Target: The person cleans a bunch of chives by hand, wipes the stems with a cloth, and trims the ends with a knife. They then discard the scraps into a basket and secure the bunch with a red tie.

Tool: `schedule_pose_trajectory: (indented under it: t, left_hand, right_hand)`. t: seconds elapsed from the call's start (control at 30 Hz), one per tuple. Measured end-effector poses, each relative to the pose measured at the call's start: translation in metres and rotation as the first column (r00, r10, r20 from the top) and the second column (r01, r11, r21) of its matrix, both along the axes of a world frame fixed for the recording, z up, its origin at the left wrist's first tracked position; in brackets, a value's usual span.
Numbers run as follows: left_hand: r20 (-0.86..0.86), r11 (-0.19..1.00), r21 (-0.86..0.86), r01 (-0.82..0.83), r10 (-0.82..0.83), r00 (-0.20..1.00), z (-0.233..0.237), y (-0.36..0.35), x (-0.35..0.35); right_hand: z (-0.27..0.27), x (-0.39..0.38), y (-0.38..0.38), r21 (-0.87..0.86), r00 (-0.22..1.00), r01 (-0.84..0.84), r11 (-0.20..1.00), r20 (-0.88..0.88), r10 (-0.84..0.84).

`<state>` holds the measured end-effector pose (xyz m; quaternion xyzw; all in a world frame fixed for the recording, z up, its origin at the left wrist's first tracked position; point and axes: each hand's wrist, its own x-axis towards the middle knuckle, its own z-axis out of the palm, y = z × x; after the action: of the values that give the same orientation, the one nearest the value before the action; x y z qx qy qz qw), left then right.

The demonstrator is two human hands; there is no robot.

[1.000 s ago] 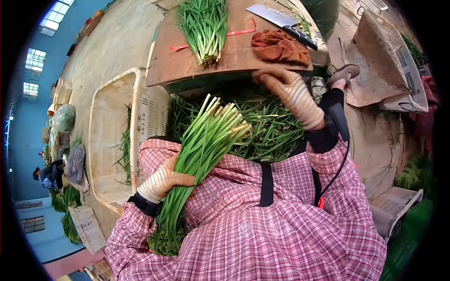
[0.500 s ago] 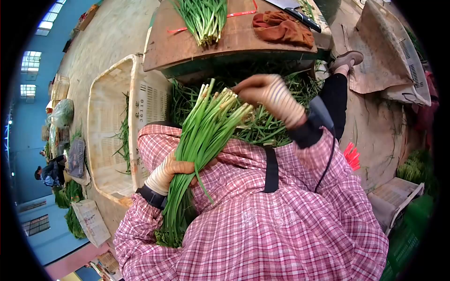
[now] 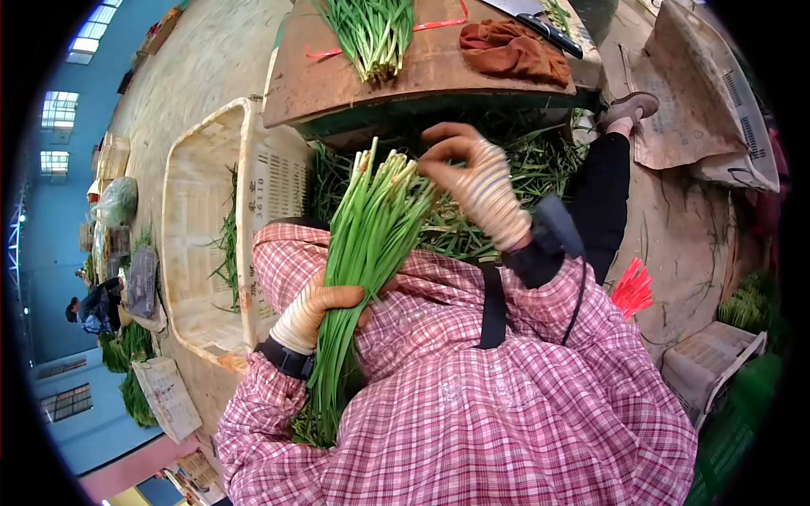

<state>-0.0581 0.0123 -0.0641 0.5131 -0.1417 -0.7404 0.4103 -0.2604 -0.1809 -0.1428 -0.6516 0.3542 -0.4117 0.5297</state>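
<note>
My left hand point(image 3: 316, 314), in a striped fingerless cover, is wrapped round a thick bunch of garlic chives point(image 3: 371, 232). The pale cut ends point up and away, and the leaves hang down past my wrist against the checked sleeve. My right hand point(image 3: 477, 173), covered the same way, is at the right edge of the pale ends. Its thumb and fingertips come together there; what is between them is too small to make out. A tied-size pile of chives point(image 3: 371, 42) lies on the wooden board point(image 3: 337, 97) ahead, over a red strip point(image 3: 447, 24).
A brown cloth point(image 3: 515, 52) and a black-handled knife point(image 3: 548, 35) lie on the board. Loose leaves point(image 3: 540, 169) heap beneath it. A white plastic crate point(image 3: 245, 211) stands left, red strips point(image 3: 631, 288) hang at my right. A person point(image 3: 99, 305) is far left.
My right hand has drawn in and turned, its fingertips now at the right edge of the stem ends. The bunch stands slightly more upright in my left hand.
</note>
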Motion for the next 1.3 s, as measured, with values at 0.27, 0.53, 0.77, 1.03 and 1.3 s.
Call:
schedule_pose_trajectory:
  t: [0.27, 0.53, 0.77, 1.03, 1.3]
  left_hand:
    - [0.168, 0.997, 0.055, -0.058, 0.048, 0.985, -0.007, 0.002, -0.005]
    - [0.13, 0.996, 0.062, -0.066, 0.058, 0.99, -0.011, 0.001, -0.003]
    - [-0.004, 0.982, 0.086, -0.168, 0.169, 0.986, -0.011, 0.017, 0.004]
    - [0.006, 0.975, 0.085, -0.208, 0.208, 0.978, -0.012, 0.02, 0.004]
    - [0.076, 0.983, 0.078, -0.166, 0.16, 0.984, -0.014, 0.022, 0.007]
  right_hand:
    - [-0.014, -0.004, -0.017, 0.325, 0.938, -0.315, 0.892, -0.037, 0.344]
    - [0.002, 0.015, 0.024, -0.228, 0.987, 0.032, 0.973, -0.149, -0.067]
    - [-0.001, -0.011, -0.031, -0.165, 0.98, 0.2, 0.966, 0.034, -0.197]
    - [-0.024, -0.023, 0.012, 0.412, 0.952, -0.305, 0.859, 0.117, 0.282]
    - [0.014, -0.035, 0.016, 0.209, 0.972, -0.114, 0.971, -0.177, 0.153]
